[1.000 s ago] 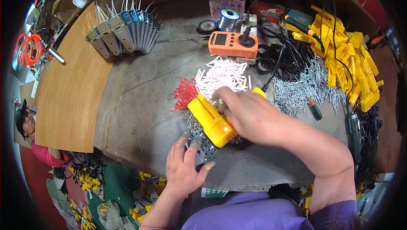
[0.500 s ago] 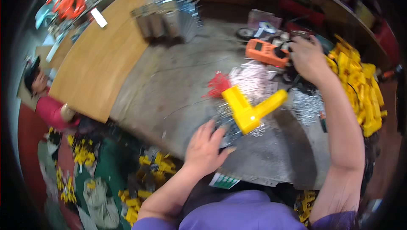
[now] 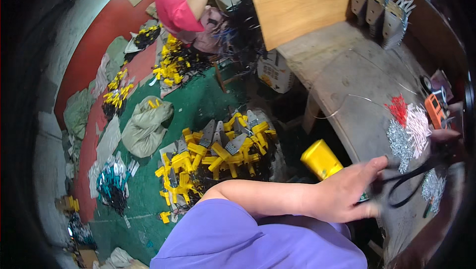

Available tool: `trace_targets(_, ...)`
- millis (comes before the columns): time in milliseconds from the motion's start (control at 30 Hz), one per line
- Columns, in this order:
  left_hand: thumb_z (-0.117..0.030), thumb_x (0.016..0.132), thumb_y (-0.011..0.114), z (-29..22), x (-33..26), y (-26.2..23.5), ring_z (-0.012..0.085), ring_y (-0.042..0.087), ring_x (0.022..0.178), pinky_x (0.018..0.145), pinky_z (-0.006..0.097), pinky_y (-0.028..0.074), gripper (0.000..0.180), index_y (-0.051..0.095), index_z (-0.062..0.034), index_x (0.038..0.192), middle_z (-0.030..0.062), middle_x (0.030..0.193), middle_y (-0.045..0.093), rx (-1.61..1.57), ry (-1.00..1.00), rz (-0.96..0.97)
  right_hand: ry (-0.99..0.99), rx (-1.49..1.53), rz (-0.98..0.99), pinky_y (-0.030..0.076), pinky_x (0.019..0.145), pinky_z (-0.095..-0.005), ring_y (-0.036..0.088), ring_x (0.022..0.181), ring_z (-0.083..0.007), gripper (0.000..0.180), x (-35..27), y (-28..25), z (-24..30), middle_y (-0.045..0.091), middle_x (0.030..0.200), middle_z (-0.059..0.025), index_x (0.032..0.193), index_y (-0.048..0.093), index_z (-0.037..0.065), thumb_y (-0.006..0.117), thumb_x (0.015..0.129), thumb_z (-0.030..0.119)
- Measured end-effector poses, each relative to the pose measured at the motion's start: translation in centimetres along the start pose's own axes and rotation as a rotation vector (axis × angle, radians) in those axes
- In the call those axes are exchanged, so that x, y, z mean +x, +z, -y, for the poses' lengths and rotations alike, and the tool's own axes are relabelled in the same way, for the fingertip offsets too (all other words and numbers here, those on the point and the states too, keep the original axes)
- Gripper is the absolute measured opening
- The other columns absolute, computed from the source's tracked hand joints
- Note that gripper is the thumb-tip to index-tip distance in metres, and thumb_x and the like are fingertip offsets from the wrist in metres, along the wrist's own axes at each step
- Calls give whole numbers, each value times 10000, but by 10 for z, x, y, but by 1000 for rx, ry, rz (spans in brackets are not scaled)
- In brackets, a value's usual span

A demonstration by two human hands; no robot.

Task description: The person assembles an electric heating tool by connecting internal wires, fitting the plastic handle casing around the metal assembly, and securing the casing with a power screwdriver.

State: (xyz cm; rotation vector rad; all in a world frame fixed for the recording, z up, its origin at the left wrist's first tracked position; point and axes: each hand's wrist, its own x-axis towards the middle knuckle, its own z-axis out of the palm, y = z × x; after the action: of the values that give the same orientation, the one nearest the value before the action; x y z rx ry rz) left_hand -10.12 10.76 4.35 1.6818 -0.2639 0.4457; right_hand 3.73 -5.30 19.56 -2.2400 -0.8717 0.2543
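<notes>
My left hand [image 3: 347, 190], blurred by motion, reaches across to the right at the near table edge. A yellow plastic housing [image 3: 321, 160] shows behind it and disappears under the palm, apparently in its grip. From the fingertips a looped black cord [image 3: 396, 189] runs right toward my right hand [image 3: 445, 136], a dim, smeared shape at the picture's rim whose fingers cannot be made out. Beside that hand lie pale pink sticks [image 3: 417, 130], red strips [image 3: 397, 109], small silvery parts [image 3: 398, 142] and an orange device [image 3: 434, 112].
The grey worktable [image 3: 347, 85] carries a wooden board [image 3: 302, 6] and metal parts [image 3: 389, 21] at the back. Yellow assemblies [image 3: 223, 152] lie heaped on the green floor left of me. A person [image 3: 181, 14] in pink sits beyond. A sack [image 3: 147, 128] and carton [image 3: 275, 73] stand on the floor.
My view has swung left, so the table now sits at the right. The yellow housing has passed from in front of my left fingers to under the palm.
</notes>
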Motion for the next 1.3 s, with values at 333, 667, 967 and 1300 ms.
trace_targets(333, -177, 929, 588, -20, -95, -242, 143, 573, 908, 857, 306, 457, 268, 628, -59, 1166, 79, 1004, 671, 450, -860, 389, -343, 45, 289, 381, 1001, -417, 494, 1181, -311, 488, 0, 60, -21, 480, 1265, -198, 1161, 556, -5, 601, 716, 190)
trace_targets(667, -247, 774, 614, 110, -282, -302, 361, 657, 834, 727, 442, 525, 248, 694, -84, 943, 167, 915, 691, 1133, -1386, 763, -86, 187, 216, 423, 931, -347, 532, 1083, -225, 517, -27, 43, -68, 494, 1245, -117, 1212, 529, 5, 617, 833, 345)
trace_targets(967, -391, 733, 675, 145, -289, -241, 318, 646, 994, 840, 424, 509, 499, 623, -119, 1149, 134, 1043, 678, 1254, -1378, 887, -57, -11, 293, 433, 954, -392, 549, 1118, -333, 461, -92, 73, -90, 545, 1198, -179, 1157, 557, 26, 705, 726, 101)
trace_targets(1300, -127, 732, 697, 160, -102, -90, 363, 470, 1176, 1023, 461, 383, 560, 484, -37, 1242, 188, 1254, 488, 1036, -45, 181, -111, 282, 514, 468, 917, -373, 567, 1072, -329, 372, -112, 120, -90, 560, 1177, -150, 1154, 567, 37, 658, 802, 119)
